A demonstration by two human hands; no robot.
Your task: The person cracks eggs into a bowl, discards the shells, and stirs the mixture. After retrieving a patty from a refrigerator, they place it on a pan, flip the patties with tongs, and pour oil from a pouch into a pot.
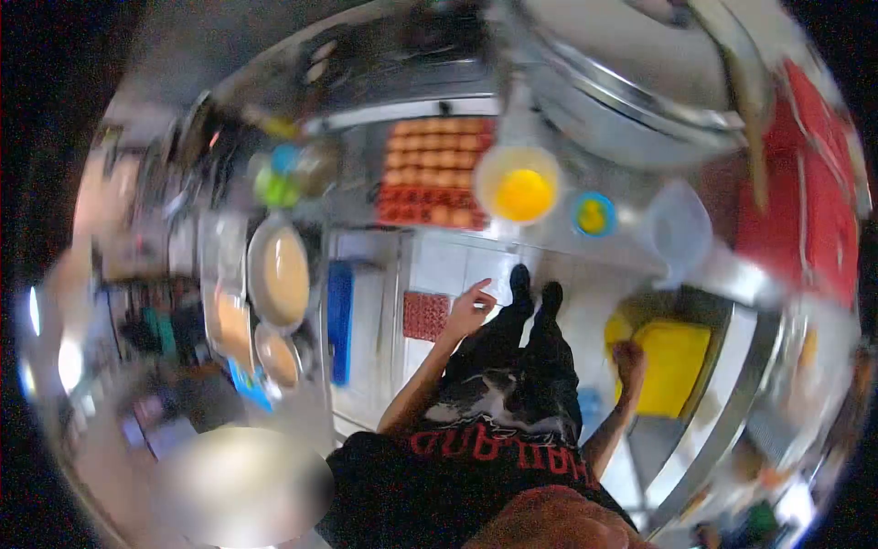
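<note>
egg tray (437, 172) at counter edge (604, 255), left hand (471, 309) released, right hand (629, 360) clenched, well apart

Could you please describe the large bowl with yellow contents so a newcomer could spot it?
On the counter straight ahead, find the tray of brown eggs. The pale round bowl stands just to its right, bright yellow inside; it is clearly larger than the blue-rimmed bowl farther right.

Large pot (631, 114) cropped above; right hand (628, 360) blurred.
</note>
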